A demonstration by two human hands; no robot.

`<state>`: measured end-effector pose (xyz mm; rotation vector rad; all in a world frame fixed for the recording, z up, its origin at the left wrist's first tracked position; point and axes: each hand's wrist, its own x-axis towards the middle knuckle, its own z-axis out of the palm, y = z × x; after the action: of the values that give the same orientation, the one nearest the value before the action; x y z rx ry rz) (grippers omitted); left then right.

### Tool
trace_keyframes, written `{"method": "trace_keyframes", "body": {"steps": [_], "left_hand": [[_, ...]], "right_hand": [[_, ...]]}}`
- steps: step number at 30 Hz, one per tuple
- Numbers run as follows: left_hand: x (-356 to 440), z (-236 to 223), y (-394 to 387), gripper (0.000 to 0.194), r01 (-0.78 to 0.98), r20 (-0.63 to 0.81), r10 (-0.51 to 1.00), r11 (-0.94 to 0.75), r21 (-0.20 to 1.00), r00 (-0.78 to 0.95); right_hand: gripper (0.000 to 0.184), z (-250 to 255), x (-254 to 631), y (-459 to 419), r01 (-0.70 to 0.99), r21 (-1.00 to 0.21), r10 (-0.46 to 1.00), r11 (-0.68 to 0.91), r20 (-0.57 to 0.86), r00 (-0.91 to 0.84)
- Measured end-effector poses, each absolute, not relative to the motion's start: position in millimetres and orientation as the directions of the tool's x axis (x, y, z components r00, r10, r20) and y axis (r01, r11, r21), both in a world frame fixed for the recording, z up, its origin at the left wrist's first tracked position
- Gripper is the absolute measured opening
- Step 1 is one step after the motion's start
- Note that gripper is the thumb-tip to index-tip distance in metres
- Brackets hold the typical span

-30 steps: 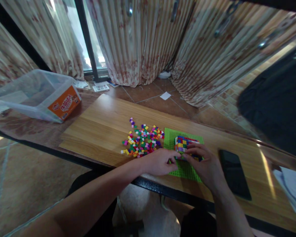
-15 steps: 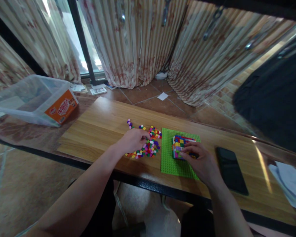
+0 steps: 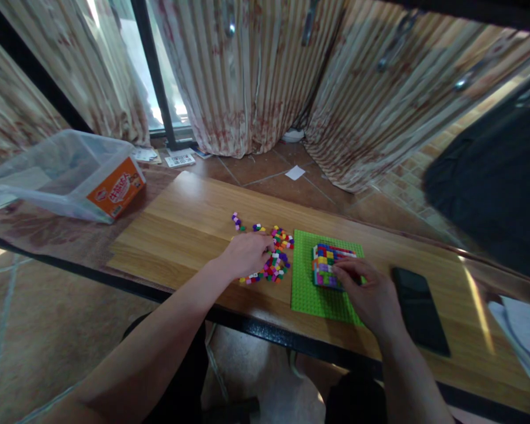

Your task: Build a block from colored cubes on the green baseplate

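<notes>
My left hand (image 3: 248, 254) reaches over the pile of small coloured bricks (image 3: 275, 270), its fingers curled down and pinched among them. What those fingers hold is hidden. On the green studded baseplate (image 3: 302, 297) stands a block built of multicoloured bricks (image 3: 323, 262). The fingertips of my right hand (image 3: 373, 294) are pinched at the right part of this block's top. Anything between them is too small to make out, and the hand covers the block's right side.
A black phone (image 3: 420, 312) lies right of the baseplate, with papers (image 3: 523, 333) farther right. At the left stands a clear plastic bin (image 3: 66, 182) with an orange label. The wooden board (image 3: 159, 235) ends near the dark table edge (image 3: 265, 331).
My right fingertips have shifted right across the block, uncovering purple bricks on its top. My left hand stays over the pile, its fingers a little more curled. The whole view has shifted slightly.
</notes>
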<state>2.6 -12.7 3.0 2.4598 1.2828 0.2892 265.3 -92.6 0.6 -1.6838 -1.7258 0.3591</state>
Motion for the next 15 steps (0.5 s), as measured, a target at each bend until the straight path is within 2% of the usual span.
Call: {"method": "trace_keyframes", "body": {"steps": [15], "left_hand": [[11.0,10.4,-18.3,0.016,0.794,-0.044,0.840,-0.493,0.356,0.541]], "right_hand": [[0.027,2.4,264.6,-94.2,0.763,-0.645,0.948,0.054,0.274,0.165]]}}
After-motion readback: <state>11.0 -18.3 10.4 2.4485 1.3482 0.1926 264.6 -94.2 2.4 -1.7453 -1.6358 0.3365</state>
